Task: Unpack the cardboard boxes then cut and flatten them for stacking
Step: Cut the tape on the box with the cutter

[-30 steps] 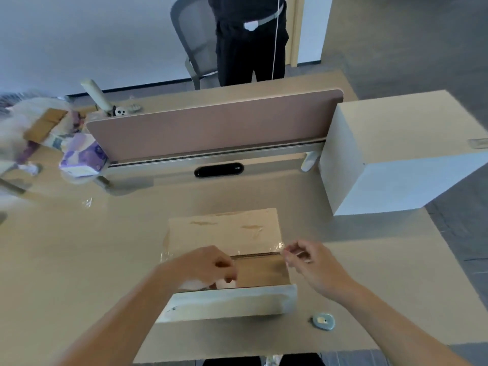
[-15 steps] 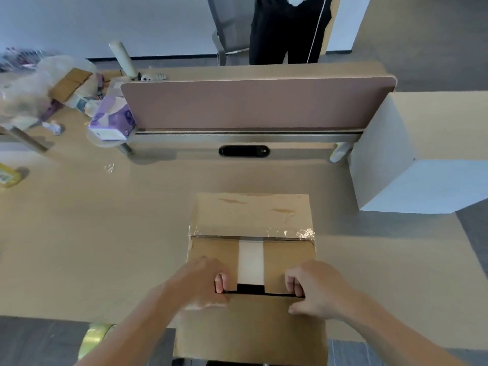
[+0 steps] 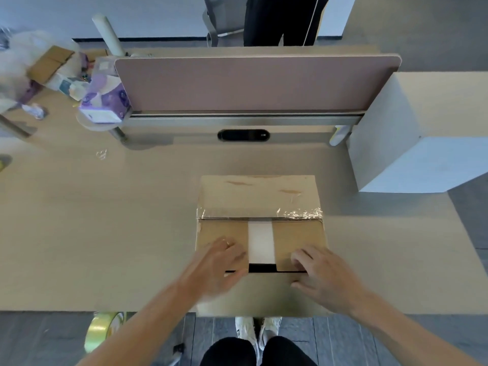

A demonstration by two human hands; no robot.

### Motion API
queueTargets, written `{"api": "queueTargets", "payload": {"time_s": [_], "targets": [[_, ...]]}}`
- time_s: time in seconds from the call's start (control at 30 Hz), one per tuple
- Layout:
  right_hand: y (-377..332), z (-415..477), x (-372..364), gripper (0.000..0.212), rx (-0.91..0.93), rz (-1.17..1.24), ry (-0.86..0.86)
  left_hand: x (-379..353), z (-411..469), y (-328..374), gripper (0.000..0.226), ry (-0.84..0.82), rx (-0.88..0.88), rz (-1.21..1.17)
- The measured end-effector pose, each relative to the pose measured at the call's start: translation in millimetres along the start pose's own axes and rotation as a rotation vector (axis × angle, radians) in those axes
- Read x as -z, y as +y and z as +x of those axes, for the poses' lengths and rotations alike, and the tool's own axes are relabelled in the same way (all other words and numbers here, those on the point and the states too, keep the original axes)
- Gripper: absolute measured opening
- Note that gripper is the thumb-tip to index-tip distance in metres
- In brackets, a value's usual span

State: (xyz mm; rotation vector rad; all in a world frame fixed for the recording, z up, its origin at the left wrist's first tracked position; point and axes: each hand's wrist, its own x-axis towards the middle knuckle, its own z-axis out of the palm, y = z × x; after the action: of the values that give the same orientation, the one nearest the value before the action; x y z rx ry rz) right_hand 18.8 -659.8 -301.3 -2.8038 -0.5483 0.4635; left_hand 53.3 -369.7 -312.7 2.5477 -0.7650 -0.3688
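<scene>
Box (image 3: 258, 196), brown, one, under left hand (image 3: 219, 265), right hand (image 3: 324, 276)

A beige desk (image 3: 105, 233) fills the frame. A brown cardboard box (image 3: 260, 196) sits at lower centre, overhanging the near edge. A large white box (image 3: 435, 114) stands at right, a scrap of clear film (image 3: 101, 154) at left, and a pink divider (image 3: 250, 83) across the top.
</scene>
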Motion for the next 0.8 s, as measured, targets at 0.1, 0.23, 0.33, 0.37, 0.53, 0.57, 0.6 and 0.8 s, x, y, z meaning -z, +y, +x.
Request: {"api": "queueTargets", "payload": {"time_s": [0.1, 0.23, 0.33, 0.37, 0.53, 0.57, 0.6, 0.8], "targets": [[-13.8, -3.6, -6.4, 0.071, -0.089, 0.076, 0.021, -8.0, -11.0, -3.0, 0.061, 0.029, 0.071, 0.075], [-22.8, 14.6, -7.6, 0.090, -0.169, 0.092, -0.010, -13.2, -10.4, -8.5, 0.078, 0.019, 0.079, 0.173], [-24.3, 26.8, -1.8, 0.092, -0.208, 0.108, 0.019, -6.8, -4.2, -12.9, 0.080, 0.034, 0.063, 0.180], [-24.2, 29.6, 1.0, 0.090, -0.211, 0.126, 0.046, -3.9, -2.1, -14.7, 0.078, 0.051, 0.043, 0.216], [-16.2, 50.9, 23.3, 0.083, -0.169, 0.128, 0.245, 22.3, 18.9, -25.0, 0.075, 0.198, -0.051, 0.297], [-12.5, 59.2, 27.6, 0.083, -0.161, 0.114, 0.270, 27.9, 28.3, -27.7, 0.076, 0.216, -0.047, 0.304], [-9.3, 68.0, 32.5, 0.082, -0.159, 0.098, 0.281, 33.6, 38.8, -30.2, 0.076, 0.228, -0.030, 0.309], [18.0, 117.8, 52.8, 0.082, -0.170, 0.019, 0.192, 57.8, 99.2, -45.3, 0.077, 0.235, 0.078, 0.272]]}}
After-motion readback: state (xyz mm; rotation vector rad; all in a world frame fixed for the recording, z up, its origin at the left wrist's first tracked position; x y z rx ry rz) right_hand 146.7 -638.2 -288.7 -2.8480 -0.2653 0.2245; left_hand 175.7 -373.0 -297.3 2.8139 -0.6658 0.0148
